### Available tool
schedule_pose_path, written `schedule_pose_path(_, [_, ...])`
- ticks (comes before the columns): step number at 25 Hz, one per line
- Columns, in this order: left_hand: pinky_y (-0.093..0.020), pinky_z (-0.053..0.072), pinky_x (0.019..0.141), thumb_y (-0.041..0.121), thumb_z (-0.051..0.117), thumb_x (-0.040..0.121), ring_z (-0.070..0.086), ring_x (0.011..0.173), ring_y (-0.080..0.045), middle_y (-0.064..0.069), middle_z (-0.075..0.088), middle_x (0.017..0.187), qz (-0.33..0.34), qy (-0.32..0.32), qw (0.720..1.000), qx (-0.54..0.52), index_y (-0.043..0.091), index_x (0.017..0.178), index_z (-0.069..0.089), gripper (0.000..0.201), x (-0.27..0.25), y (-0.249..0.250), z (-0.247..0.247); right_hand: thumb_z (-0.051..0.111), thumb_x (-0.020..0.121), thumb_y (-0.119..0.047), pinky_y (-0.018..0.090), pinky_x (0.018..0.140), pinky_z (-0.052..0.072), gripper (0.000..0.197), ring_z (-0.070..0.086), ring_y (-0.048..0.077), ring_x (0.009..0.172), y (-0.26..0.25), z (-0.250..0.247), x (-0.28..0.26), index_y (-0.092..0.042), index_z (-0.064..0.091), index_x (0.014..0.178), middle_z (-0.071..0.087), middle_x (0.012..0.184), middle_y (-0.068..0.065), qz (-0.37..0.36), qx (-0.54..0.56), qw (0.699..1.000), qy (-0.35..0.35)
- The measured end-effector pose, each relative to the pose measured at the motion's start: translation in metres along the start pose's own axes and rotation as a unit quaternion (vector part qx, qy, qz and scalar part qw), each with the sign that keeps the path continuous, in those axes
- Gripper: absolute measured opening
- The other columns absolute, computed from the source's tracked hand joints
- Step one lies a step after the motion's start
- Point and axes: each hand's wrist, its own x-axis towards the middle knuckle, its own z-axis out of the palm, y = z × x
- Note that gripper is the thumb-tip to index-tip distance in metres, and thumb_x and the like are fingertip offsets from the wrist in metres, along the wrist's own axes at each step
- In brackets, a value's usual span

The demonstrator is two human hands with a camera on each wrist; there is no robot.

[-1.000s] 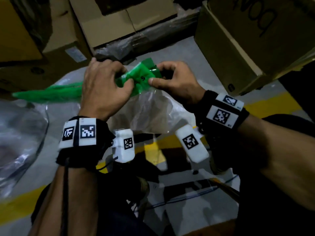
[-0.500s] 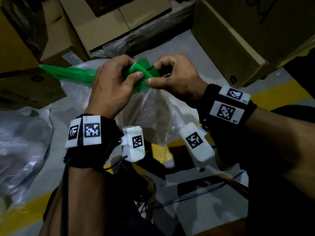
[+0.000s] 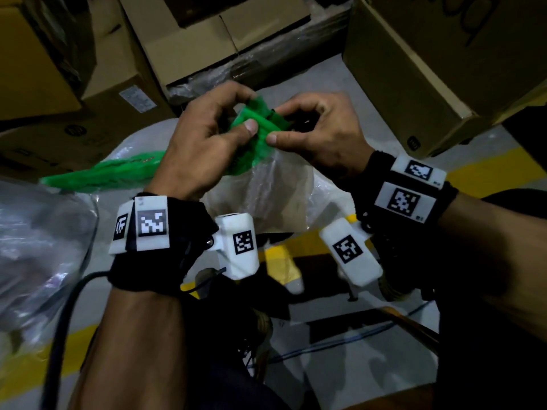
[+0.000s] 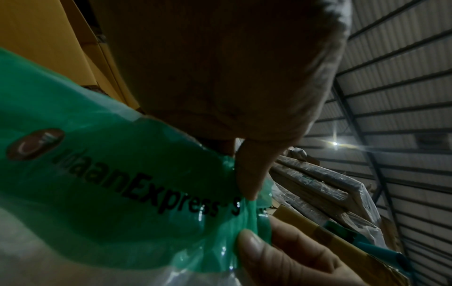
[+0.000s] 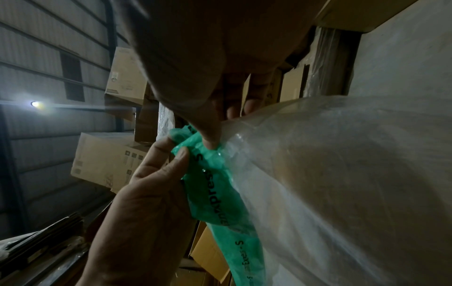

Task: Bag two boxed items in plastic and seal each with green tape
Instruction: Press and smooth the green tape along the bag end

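A clear plastic bag [image 3: 266,196] hangs in front of me with a brown boxed item [image 5: 330,174] dimly visible inside. Green tape [image 3: 260,125] printed with black letters is bunched round the bag's gathered neck. My left hand [image 3: 242,119] pinches the tape from the left, and its loose tail [image 3: 112,173] trails out to the left. My right hand [image 3: 281,128] pinches the same bunch from the right, the two thumbs nearly touching. In the left wrist view the tape [image 4: 122,174] fills the lower left. In the right wrist view the tape [image 5: 212,183] runs down beside the bag [image 5: 367,212].
Cardboard boxes [image 3: 177,39] stand stacked at the back and a large one [image 3: 414,69] at the right. Another clear plastic bag [image 3: 35,247] lies at the left. A yellow line [image 3: 488,173] crosses the grey floor, and a black cable [image 3: 65,321] runs along my left forearm.
The tape's loose tail swung up to the upper left and has dropped back to the lower left. Both hands stayed pinched at the bag's neck, working the tape.
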Motion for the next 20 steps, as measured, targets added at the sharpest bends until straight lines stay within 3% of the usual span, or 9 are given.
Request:
schedule_pose_path(4, [-0.044, 0.049, 0.071, 0.017, 0.054, 0.086, 0.052, 0.079, -0.027, -0.014, 0.056, 0.088, 0.006, -0.026, 0.999, -0.02, 0.03, 0.095, 0.055, 0.016, -0.001, 0.0, -0.002, 0.078, 0.07, 0.004, 0.017, 0.066, 0.051, 0.025, 0.061, -0.002, 0.066, 0.004, 0.001, 0.001, -0.006, 0.066, 0.09, 0.064, 0.076, -0.004, -0.031, 0.0, 0.999, 0.009])
schedule_pose_path(6, [-0.042, 0.047, 0.07, 0.016, 0.053, 0.086, 0.049, 0.078, -0.024, -0.014, 0.054, 0.089, 0.009, -0.032, 0.999, -0.023, 0.032, 0.091, 0.052, 0.017, 0.0, -0.001, -0.002, 0.077, 0.071, 0.004, 0.02, 0.066, 0.051, 0.017, 0.06, 0.002, 0.067, 0.005, 0.002, 0.0, 0.0, 0.066, 0.084, 0.063, 0.074, 0.0, -0.046, -0.011, 0.999, 0.006])
schedule_pose_path(8, [-0.039, 0.045, 0.07, 0.014, 0.052, 0.087, 0.048, 0.077, -0.02, -0.008, 0.053, 0.087, 0.011, -0.04, 0.999, -0.02, 0.029, 0.093, 0.052, 0.016, -0.001, -0.002, -0.002, 0.076, 0.072, 0.003, 0.021, 0.068, 0.053, 0.013, 0.061, 0.004, 0.069, 0.008, 0.002, 0.0, 0.005, 0.067, 0.082, 0.064, 0.074, 0.004, -0.051, -0.021, 0.998, 0.004])
schedule_pose_path(10, [-0.035, 0.044, 0.069, 0.014, 0.051, 0.088, 0.046, 0.076, -0.012, 0.006, 0.051, 0.083, 0.012, -0.046, 0.999, -0.017, 0.025, 0.095, 0.052, 0.014, -0.002, -0.002, -0.002, 0.076, 0.074, 0.0, 0.023, 0.068, 0.054, 0.01, 0.063, 0.006, 0.07, 0.008, 0.002, 0.0, 0.0, 0.068, 0.081, 0.065, 0.075, 0.003, -0.06, -0.045, 0.997, 0.001])
schedule_pose_path(12, [-0.033, 0.042, 0.068, 0.013, 0.05, 0.089, 0.045, 0.076, -0.009, 0.009, 0.05, 0.083, 0.014, -0.05, 0.999, -0.011, 0.022, 0.098, 0.051, 0.013, -0.002, -0.002, -0.002, 0.075, 0.075, -0.005, 0.022, 0.067, 0.053, 0.009, 0.063, 0.006, 0.069, 0.008, 0.003, -0.001, -0.008, 0.069, 0.081, 0.065, 0.075, -0.003, -0.078, -0.083, 0.993, 0.003])
schedule_pose_path(15, [-0.03, 0.039, 0.068, 0.012, 0.049, 0.089, 0.044, 0.076, -0.005, 0.013, 0.049, 0.085, 0.028, -0.047, 0.998, 0.005, 0.021, 0.098, 0.05, 0.014, -0.001, -0.005, -0.003, 0.072, 0.079, -0.011, 0.027, 0.067, 0.055, 0.006, 0.064, 0.01, 0.073, 0.01, 0.002, -0.003, -0.007, 0.072, 0.083, 0.066, 0.08, -0.003, -0.119, -0.158, 0.98, 0.006])
schedule_pose_path(18, [-0.035, 0.041, 0.07, 0.017, 0.049, 0.087, 0.044, 0.078, -0.009, 0.017, 0.049, 0.086, 0.026, -0.039, 0.999, 0.014, 0.025, 0.097, 0.049, 0.013, -0.001, -0.009, -0.003, 0.068, 0.083, -0.012, 0.033, 0.067, 0.056, 0.011, 0.067, 0.017, 0.077, 0.012, 0.002, -0.005, -0.004, 0.073, 0.087, 0.07, 0.085, 0.004, -0.165, -0.198, 0.966, -0.001])
schedule_pose_path(20, [-0.038, 0.044, 0.071, 0.018, 0.049, 0.087, 0.045, 0.077, -0.011, 0.016, 0.049, 0.085, 0.023, -0.032, 0.999, 0.016, 0.027, 0.095, 0.048, 0.013, 0.0, -0.01, -0.002, 0.065, 0.085, -0.013, 0.035, 0.066, 0.055, 0.015, 0.067, 0.02, 0.075, 0.01, 0.002, -0.005, -0.001, 0.073, 0.084, 0.071, 0.083, 0.01, -0.145, -0.166, 0.975, -0.005])
